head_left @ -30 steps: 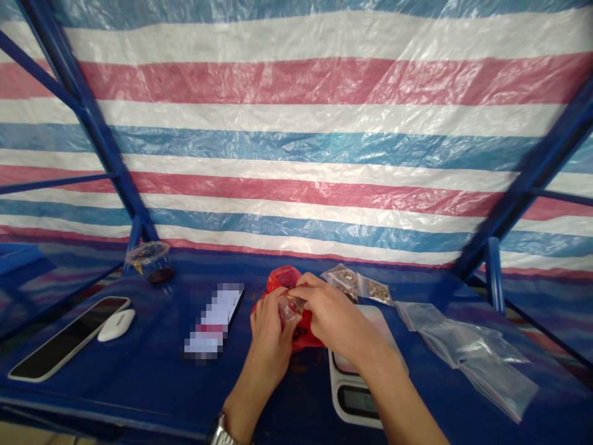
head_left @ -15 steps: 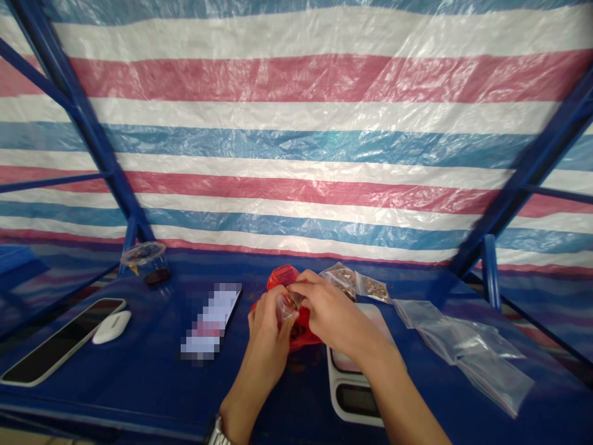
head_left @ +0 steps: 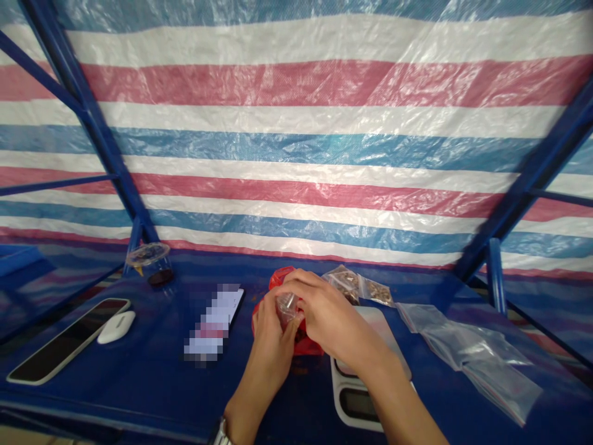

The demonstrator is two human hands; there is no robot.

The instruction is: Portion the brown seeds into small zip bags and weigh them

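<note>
No legible writing is visible. Left hand (head_left: 271,330) and right hand (head_left: 324,312) both pinch a small clear bag (head_left: 287,306), apparently part-filled, above the red bag (head_left: 296,334), beside the scale (head_left: 359,395).

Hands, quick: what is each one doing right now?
Left hand: closed on the small clear bag, over the red bag.
Right hand: fingers pinching the same small clear bag at its top.
</note>
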